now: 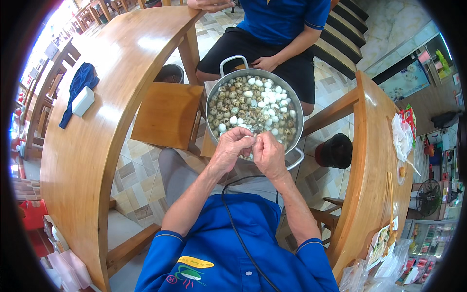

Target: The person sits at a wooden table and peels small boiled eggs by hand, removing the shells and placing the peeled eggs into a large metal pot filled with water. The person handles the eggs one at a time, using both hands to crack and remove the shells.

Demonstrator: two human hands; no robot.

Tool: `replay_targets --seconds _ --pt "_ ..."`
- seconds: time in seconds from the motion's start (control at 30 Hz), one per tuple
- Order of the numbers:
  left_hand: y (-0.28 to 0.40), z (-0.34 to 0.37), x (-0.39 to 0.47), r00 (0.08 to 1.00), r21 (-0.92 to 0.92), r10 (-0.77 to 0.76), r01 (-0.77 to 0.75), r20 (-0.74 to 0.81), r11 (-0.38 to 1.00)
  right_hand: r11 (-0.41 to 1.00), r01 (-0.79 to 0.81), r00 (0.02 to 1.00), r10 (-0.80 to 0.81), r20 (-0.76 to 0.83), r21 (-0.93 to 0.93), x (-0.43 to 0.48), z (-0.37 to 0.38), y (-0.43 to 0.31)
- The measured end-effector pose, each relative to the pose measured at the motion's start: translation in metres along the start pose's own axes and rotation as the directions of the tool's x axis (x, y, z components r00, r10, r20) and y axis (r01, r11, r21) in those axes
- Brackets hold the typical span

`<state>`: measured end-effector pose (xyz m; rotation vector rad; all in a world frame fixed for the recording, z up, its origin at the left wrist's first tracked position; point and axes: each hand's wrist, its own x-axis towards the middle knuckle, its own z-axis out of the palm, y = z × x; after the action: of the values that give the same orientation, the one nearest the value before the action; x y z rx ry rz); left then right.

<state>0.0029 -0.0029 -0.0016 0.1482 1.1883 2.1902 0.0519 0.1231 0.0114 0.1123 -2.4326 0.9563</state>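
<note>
A large two-handled metal pot [210, 120] stands in front of me, holding speckled quail eggs [227, 95] and many peeled white eggs [271, 98], the white ones mostly toward the right. Bits of shell lie among them near the middle. Over the pot's near rim, my left hand [235, 146] and my right hand [269, 151] meet at the fingertips. A small pale thing, apparently an egg, is pinched under my left fingers and mostly hidden by them. The right thumb and forefinger press against the same spot; whether they grip it is hard to see.
A person in a blue shirt sits across the pot, one hand [265, 63] by its far rim. Wooden tables flank me; the left one [120, 73] bears a blue cloth [78, 85] and a white box [83, 102]. A wooden stool [168, 116] and a black bin [337, 150] stand nearby.
</note>
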Motion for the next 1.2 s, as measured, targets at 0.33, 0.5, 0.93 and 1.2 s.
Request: replay_targets --seconds 0.33,0.5,0.93,1.2 --pt "-0.001 -0.003 0.000 0.997 -0.240 -0.049 0.064 0.066 0.969 0.985 -0.174 0.981 0.173 -0.093 -0.009 -0.001 0.000 0.021" --pt "-0.004 -0.005 0.001 0.998 -0.213 -0.062 0.066 0.029 0.975 0.990 -0.140 0.983 0.137 -0.120 -0.022 0.006 -0.002 0.024" --pt "-0.004 -0.006 0.000 0.999 -0.039 -0.009 0.007 -0.047 0.999 0.987 -0.047 0.998 0.039 0.052 0.153 0.000 0.001 0.007" --pt "-0.003 -0.006 -0.001 0.999 -0.058 0.000 -0.003 -0.054 0.998 0.976 -0.072 0.997 0.069 0.018 0.207 -0.001 0.000 0.000"
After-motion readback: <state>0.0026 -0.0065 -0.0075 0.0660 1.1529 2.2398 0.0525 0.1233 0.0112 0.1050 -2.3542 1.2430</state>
